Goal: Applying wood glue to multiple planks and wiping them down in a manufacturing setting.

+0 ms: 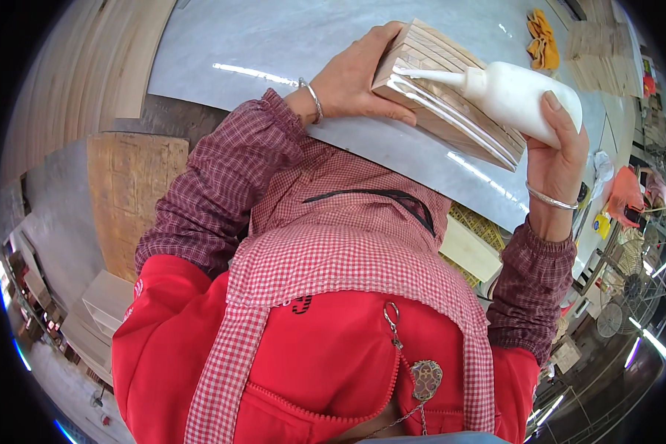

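Nearest is a pale blue edge (pixel 451 439) too cut off to identify, far to the near side of the stack of wooden pieces (pixel 459 103); then come a red jacket (pixel 333 348), a patterned pendant (pixel 425 379) and a checked apron (pixel 348 255), all on that near side. The stack is held at a slant over the grey desk (pixel 288 37); whether it rests there I cannot tell.

At the stack's left end, the left grip (pixel 354 78) is closed around it, thumb on the near side. Beyond its right part, the right grip (pixel 562 152) is wrapped around a white bottle (pixel 522 96), whose nozzle (pixel 436 75) points left across the stack, the tip at or just above its left corner.

White lines of fluid (pixel 462 126) run lengthwise along the near side of the stack, from that corner almost to the right end. I judge the work partway along: this side looks largely coated, while the wood farther back appears bare and the pieces sit closed together. Sides turned away are hidden, so what remains there is unclear.

Beyond the stack to the right lie an orange-yellow cloth (pixel 542 41) and piled boards (pixel 603 55); well to its left stand long planks (pixel 74 81).
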`<state>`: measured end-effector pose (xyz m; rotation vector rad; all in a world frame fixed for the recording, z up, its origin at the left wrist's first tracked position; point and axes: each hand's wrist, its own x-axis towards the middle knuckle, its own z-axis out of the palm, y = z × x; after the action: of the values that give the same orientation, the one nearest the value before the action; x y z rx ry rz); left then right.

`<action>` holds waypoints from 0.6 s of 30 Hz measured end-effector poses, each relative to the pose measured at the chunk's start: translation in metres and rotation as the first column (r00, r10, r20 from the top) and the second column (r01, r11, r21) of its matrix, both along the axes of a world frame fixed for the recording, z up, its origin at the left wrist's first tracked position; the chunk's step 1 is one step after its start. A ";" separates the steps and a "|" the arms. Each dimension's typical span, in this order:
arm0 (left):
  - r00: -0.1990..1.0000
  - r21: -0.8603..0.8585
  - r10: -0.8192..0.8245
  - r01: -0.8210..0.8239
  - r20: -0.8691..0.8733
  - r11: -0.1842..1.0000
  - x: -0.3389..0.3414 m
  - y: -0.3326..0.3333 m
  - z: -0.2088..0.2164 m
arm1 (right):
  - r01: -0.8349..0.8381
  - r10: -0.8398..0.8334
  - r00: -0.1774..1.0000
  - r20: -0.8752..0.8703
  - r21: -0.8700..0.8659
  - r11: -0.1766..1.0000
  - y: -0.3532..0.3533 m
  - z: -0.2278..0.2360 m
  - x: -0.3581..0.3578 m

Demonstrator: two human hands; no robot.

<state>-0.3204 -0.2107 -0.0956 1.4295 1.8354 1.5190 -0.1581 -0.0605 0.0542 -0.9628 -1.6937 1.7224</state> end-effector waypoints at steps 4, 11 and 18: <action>1.000 0.005 -0.004 0.004 -0.001 1.000 -0.001 0.002 -0.005 | 0.028 -0.028 0.999 0.020 0.010 1.000 0.011 -0.003 0.014; 1.000 0.007 -0.013 0.013 -0.016 1.000 -0.003 0.008 -0.022 | 0.097 -0.097 0.995 0.037 0.021 0.995 0.034 -0.014 0.051; 0.990 -0.036 0.021 -0.016 0.138 0.999 0.001 0.011 -0.036 | 0.199 -0.201 0.977 0.072 0.038 0.979 0.055 -0.025 0.096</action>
<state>-0.3192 -0.1996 -0.1315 1.2617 1.7881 1.5456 -0.0620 -0.0054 0.0294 -1.1561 -1.6038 1.5428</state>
